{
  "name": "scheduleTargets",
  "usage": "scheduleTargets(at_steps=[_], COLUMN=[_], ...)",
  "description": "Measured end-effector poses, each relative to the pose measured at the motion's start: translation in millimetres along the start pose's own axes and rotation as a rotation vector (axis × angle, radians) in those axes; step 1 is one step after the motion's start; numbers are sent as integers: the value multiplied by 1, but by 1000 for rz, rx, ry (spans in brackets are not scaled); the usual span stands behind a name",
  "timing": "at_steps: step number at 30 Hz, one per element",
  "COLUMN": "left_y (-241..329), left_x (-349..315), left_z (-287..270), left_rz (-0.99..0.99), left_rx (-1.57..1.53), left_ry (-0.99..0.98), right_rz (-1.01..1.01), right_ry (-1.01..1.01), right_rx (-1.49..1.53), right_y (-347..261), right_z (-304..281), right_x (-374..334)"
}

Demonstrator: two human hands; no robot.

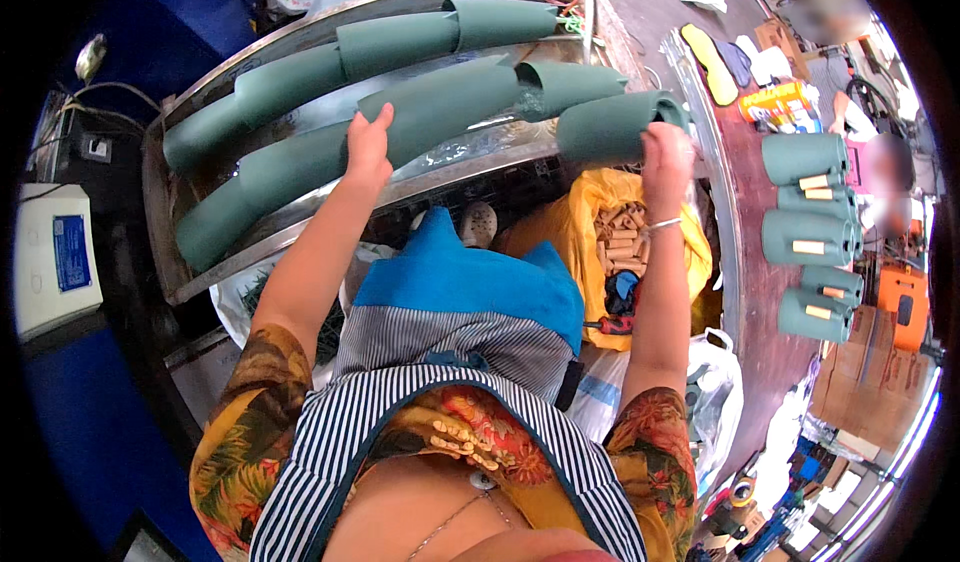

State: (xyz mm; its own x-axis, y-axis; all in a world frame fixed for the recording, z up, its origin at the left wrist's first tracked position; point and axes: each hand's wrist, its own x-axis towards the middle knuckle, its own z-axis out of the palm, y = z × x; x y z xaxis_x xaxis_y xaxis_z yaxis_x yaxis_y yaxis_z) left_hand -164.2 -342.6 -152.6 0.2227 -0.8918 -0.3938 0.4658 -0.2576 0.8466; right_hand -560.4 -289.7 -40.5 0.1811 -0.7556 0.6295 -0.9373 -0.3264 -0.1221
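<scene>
My left hand lies flat, fingers apart, steadying a long dark-green foam sleeve in the curved metal trough, while my right hand clamps a rolled green foam tube at the trough's right end, keeping it from unrolling.

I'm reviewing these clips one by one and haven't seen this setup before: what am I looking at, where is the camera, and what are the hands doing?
This is a single fisheye view from a camera worn on a person's head, looking down, so straight edges bend. The two bare arms are the wearer's own. The left hand rests on a long green sheet lying in a metal trough. The right hand grips a rolled green sheet. More green rolls lie on a reddish table to the right, and a yellow bag holds short tan tubes.
</scene>
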Motion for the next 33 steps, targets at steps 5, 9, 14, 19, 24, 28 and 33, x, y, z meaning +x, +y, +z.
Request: scheduleTargets(at_steps=[5,9,14,19,24,28,33], left_y=[-53,-92,-104,-81,-43,44,-7], left_x=[57,90,80,75,7,-101,-78], left_z=[10,-11,12,24,80,164,134], left_rz=[-11,127,212,157,1032,263,369], left_rx=[210,424,596,651,930,626,979], left_ry=[76,67,11,105,-13,-852,-785], right_rz=[33,32,105,101,76,-258,-381], right_ry=[-12,76,61,152,123,-164,32], right_rx=[-63,-29,121,55,-84,-154,15], right_y=[-4,-15,-18,-31,-45,-140,-167], right_z=[-17,-25,-20,-24,-19,-15,7], right_x=[-14,-16,-36,-28,-51,-60,-94])
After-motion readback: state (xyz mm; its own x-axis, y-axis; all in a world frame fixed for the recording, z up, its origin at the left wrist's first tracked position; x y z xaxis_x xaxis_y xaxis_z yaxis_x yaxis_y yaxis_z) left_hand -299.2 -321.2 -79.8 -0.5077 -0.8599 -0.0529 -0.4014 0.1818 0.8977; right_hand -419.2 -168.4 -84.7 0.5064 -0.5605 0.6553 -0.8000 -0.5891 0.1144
